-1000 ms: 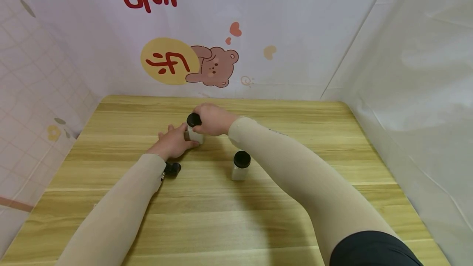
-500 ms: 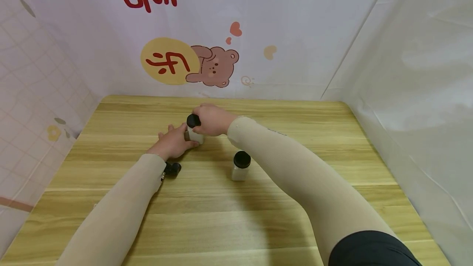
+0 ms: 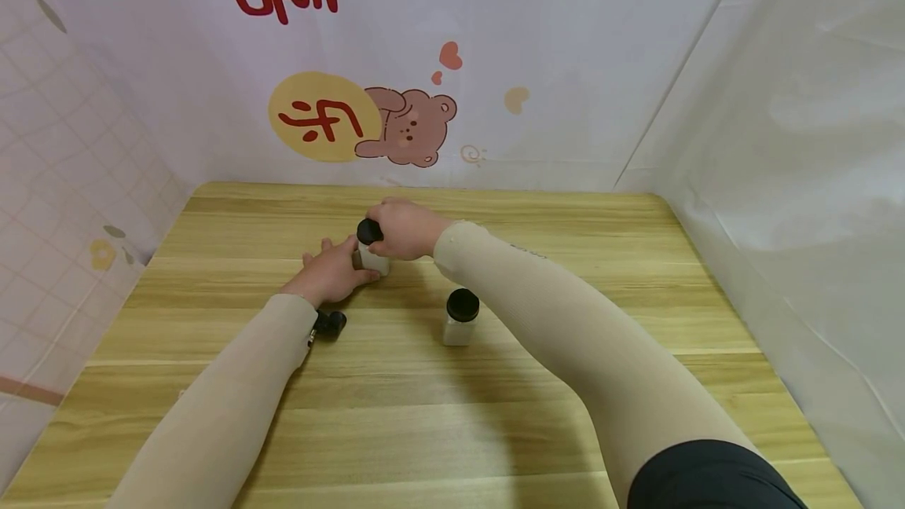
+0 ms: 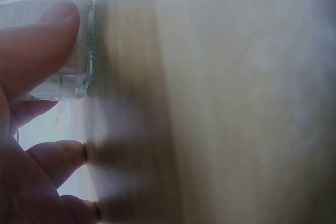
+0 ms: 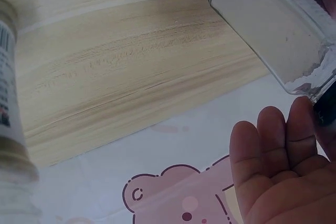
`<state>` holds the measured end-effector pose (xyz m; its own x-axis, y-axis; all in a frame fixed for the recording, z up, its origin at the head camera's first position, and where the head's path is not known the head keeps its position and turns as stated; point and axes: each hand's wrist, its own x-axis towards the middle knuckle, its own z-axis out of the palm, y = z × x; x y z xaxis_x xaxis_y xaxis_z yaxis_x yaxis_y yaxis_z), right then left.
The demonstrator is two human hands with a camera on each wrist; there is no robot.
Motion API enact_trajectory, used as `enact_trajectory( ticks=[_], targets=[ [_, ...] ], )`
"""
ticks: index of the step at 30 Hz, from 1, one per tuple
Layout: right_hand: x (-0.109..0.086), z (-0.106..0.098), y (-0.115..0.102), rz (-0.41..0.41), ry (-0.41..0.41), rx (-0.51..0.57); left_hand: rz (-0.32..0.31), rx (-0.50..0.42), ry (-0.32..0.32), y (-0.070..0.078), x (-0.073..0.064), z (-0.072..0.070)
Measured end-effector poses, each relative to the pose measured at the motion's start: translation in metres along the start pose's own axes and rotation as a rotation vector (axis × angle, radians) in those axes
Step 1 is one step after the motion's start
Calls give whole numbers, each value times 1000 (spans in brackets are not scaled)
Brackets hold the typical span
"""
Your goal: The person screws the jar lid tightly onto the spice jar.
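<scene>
You have two black-lidded jars on one counter (image 3: 368, 430). Your work item is the square-sided, clear glass jar (image 3: 375, 261), pale through its walls and topped by one round black lid (image 3: 368, 231); it stands upright at the far side, left of centre. Your left hand (image 3: 327, 273) has thumb and forefinger clamped on its body; your right hand (image 3: 408, 228) has its fingers clamped on the lid. The second jar (image 3: 459, 326) stands nearer you, apart.
</scene>
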<state>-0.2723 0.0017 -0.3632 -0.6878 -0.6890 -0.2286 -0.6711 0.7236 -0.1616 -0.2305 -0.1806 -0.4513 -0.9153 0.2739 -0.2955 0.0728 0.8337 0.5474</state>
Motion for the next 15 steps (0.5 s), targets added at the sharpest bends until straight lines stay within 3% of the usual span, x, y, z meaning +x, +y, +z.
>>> enact_trajectory(
  ticks=[15],
  targets=[
    [0, -2, -3, 11, -14, -4, -12, -10, -4, 0, -1, 0]
  ],
)
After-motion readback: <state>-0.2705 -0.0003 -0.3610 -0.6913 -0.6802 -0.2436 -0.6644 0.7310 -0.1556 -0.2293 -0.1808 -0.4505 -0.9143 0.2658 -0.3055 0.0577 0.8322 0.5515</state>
